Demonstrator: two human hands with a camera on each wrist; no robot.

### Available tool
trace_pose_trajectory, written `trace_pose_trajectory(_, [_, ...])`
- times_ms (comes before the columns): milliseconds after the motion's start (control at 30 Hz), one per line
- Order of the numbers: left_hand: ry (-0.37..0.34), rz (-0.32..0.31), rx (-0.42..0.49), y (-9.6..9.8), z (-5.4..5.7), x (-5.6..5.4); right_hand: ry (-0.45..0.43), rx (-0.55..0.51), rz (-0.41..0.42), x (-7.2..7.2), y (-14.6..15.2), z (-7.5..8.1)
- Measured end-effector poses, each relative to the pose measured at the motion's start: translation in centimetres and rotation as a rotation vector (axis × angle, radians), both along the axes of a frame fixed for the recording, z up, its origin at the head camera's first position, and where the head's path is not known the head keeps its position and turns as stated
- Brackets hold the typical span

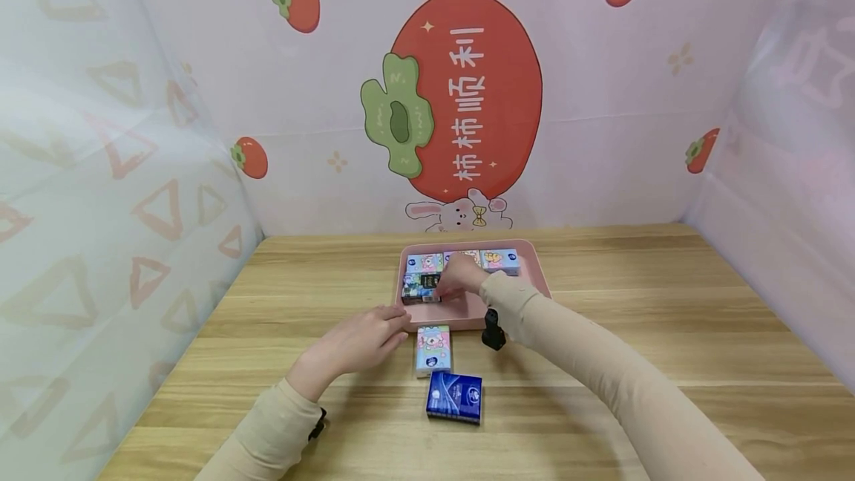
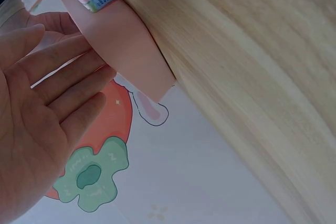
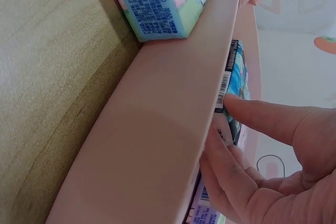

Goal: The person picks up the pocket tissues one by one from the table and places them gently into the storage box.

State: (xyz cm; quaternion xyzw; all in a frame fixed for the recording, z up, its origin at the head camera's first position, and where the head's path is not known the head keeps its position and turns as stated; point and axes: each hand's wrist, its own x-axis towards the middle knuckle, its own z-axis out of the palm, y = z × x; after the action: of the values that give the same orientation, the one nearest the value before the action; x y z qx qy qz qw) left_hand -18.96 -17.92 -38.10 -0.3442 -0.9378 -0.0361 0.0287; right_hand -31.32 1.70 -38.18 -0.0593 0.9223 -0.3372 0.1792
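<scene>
A pink tray [image 1: 471, 324] holds several small tissue packs. My right hand [image 1: 462, 276] reaches over its near rim, and thumb and fingers pinch the right end of a dark, blue-patterned tissue pack [image 1: 415, 286] at the tray's left side. In the right wrist view, the thumb lies by the barcode on that dark pack [image 3: 222, 90]. My left hand [image 1: 361, 340] rests its outstretched fingers at the tray's near left corner and holds nothing. Before the tray lie a light blue cartoon tissue pack [image 1: 433, 351] and a dark blue tissue pack [image 1: 455, 397].
Along the tray's far side stand light cartoon packs, a left one [image 1: 424, 263] and a right one [image 1: 501, 261] among them; my right hand partly covers the middle one. The wooden table [image 1: 300, 273] meets a printed cloth backdrop [image 1: 588, 169] at its far edge.
</scene>
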Motion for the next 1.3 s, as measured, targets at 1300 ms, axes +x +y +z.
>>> trace_pose_trajectory(1300, [-0.022, 0.032, -0.019, 0.0, 0.0, -0.2, 0.096, 0.07, 0.205, 5.2, 2.3, 3.8])
